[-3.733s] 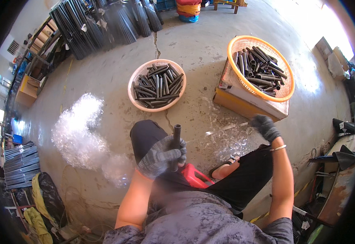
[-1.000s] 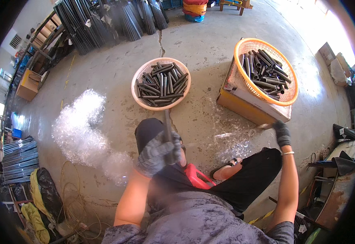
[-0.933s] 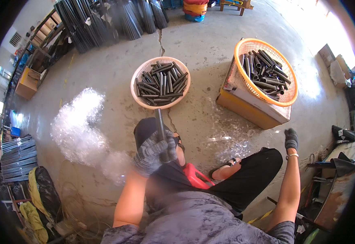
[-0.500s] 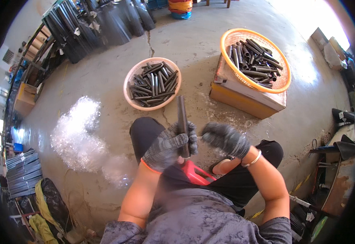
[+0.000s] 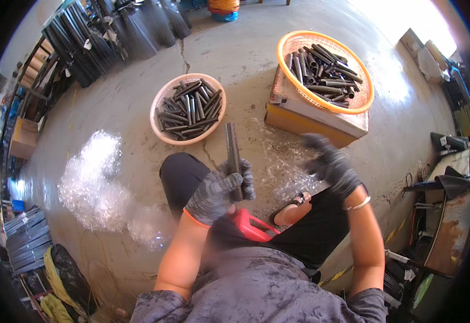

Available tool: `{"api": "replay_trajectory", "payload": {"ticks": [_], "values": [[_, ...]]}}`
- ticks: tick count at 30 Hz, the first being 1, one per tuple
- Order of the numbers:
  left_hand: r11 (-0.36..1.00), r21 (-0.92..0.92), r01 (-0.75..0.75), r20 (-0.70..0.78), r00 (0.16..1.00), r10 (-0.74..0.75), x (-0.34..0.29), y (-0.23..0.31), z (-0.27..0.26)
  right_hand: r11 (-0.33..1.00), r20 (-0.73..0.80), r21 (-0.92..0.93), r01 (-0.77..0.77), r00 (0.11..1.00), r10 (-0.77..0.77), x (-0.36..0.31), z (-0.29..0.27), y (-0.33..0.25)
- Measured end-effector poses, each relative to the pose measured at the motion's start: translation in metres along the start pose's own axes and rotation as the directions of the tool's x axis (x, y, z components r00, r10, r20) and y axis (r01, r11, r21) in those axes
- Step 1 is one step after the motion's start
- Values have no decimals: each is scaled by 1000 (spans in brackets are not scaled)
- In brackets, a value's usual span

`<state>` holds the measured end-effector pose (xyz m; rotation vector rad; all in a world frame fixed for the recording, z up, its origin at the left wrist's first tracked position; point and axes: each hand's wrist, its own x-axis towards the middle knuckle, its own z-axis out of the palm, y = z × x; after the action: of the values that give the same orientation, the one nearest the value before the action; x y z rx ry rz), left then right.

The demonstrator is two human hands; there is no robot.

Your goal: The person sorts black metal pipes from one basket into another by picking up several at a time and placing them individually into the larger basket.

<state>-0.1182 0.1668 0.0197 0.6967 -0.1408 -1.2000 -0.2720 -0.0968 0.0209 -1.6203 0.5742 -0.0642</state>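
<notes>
My left hand [image 5: 218, 188], in a grey knitted glove with an orange cuff, is closed round a dark tube [image 5: 231, 145] held upright in front of me. The tube's upper part stands clear above the fingers; its lower end is mostly hidden by the glove. My right hand [image 5: 331, 167], gloved too, is off to the right, apart from the tube and below the cardboard box. It is blurred by motion, but its fingers look spread, with nothing visible in them. Short dark tubes fill a pale pink basket [image 5: 153, 119] ahead and an orange-rimmed basket [image 5: 372, 89] at the right.
The orange-rimmed basket rests on a cardboard box [image 5: 313, 126]. Crumpled clear plastic film [image 5: 92, 185] lies on the floor at left, with clear scraps [image 5: 294, 180] beyond my foot. A red plastic object [image 5: 250, 226] is between my legs. Long dark wrapped lengths [image 5: 84, 43] stand far left.
My right hand has moved away from the tube, to the right and outward, and its fingers have spread. My left hand keeps the tube upright. The view has shifted slightly.
</notes>
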Motion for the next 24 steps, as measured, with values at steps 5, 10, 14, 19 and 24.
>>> {"api": "replay_trajectory", "payload": {"ticks": [5, 10, 14, 19, 24], "values": [[999, 32, -15, 96, 995, 12, 0, 12, 14, 931, 425, 365, -7, 891, -160, -5, 81, -24], [994, 24, -107, -44, 993, 108, -34, 26, -21, 816, -109, -552, 171, 955, -274, 41, -50, 68], [988, -73, -139, -11, 990, 138, -32, 19, -30, 388, -513, -770, -506, 853, 94, 9, -182, 131], [1000, -19, -18, 24, 1000, 19, -11, -2, -18, 893, -320, 428, -139, 901, 294, 19, -57, 35], [998, 57, -22, 105, 994, 16, 6, 5, 10, 955, 413, 22, 295, 867, -278, -14, 72, -34]]}}
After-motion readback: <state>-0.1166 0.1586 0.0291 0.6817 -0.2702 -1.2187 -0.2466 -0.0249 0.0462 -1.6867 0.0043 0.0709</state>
